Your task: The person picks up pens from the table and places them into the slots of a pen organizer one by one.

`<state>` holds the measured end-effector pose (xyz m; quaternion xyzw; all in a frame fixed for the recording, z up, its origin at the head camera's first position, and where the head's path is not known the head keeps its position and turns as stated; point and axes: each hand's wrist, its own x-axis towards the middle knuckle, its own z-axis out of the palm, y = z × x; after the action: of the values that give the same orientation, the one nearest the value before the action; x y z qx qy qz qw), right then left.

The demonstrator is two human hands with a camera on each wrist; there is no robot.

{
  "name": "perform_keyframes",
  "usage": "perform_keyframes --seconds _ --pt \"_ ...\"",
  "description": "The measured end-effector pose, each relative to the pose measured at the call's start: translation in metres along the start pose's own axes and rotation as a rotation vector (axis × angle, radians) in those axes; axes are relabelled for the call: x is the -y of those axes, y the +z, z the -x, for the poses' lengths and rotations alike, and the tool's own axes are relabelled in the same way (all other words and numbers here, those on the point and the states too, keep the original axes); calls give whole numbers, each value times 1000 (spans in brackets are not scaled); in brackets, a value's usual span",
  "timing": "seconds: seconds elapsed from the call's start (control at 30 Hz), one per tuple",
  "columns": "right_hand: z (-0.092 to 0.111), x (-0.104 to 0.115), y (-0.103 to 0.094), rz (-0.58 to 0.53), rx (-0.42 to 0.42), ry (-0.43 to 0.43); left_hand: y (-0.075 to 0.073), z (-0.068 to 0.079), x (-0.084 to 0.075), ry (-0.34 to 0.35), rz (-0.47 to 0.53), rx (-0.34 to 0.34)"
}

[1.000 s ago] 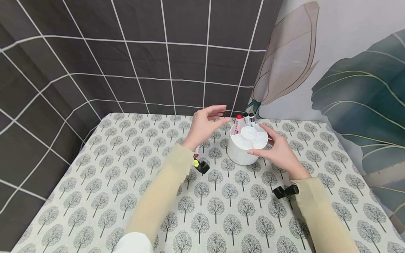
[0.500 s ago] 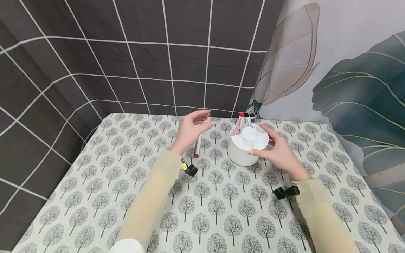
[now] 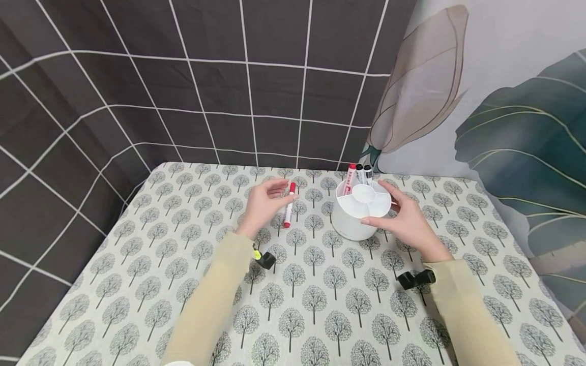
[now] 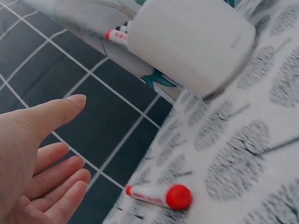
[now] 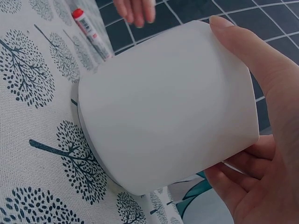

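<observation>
A white round pen holder (image 3: pixel 351 223) with divided compartments stands upright on the table. My right hand (image 3: pixel 407 223) grips its right side, thumb on the near wall; in the right wrist view the other fingers (image 5: pixel 243 172) wrap partly behind it. A red-capped marker (image 3: pixel 350 178) and two black-capped markers (image 3: pixel 363 174) stand in its back compartments. Left of the holder, a white marker with red ends (image 3: pixel 288 214) lies on the cloth. My left hand (image 3: pixel 263 206) hovers beside that marker, thumb and fingers apart, nothing between them; the thumb overlaps the marker in the head view.
A tree-patterned cloth (image 3: pixel 293 305) covers the table. Behind and to the left hangs a dark curtain with white grid lines (image 3: pixel 220 86). A leaf-printed curtain (image 3: pixel 494 162) hangs at the right. Small black cameras (image 3: pixel 414 278) sit on both wrists.
My left hand has moved left and down, away from the pen holder to the lying marker, which has come into view. My right hand has kept its grip on the holder.
</observation>
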<state>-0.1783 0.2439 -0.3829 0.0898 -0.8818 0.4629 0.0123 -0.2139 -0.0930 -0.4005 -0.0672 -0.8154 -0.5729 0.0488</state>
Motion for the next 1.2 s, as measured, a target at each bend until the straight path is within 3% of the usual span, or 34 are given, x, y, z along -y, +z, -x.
perform_keyframes --seconds 0.27,0.5,0.83,1.2 --pt "0 -1 0 -7 1 1 3 13 19 -59 -63 39" --pt "-1 -1 -1 -7 -5 -10 9 18 29 -45 -160 62" --pt "-1 -1 -1 -2 -2 -11 14 21 31 -95 -209 100" --pt "0 1 -1 -8 2 -2 11 22 29 -133 -240 58"
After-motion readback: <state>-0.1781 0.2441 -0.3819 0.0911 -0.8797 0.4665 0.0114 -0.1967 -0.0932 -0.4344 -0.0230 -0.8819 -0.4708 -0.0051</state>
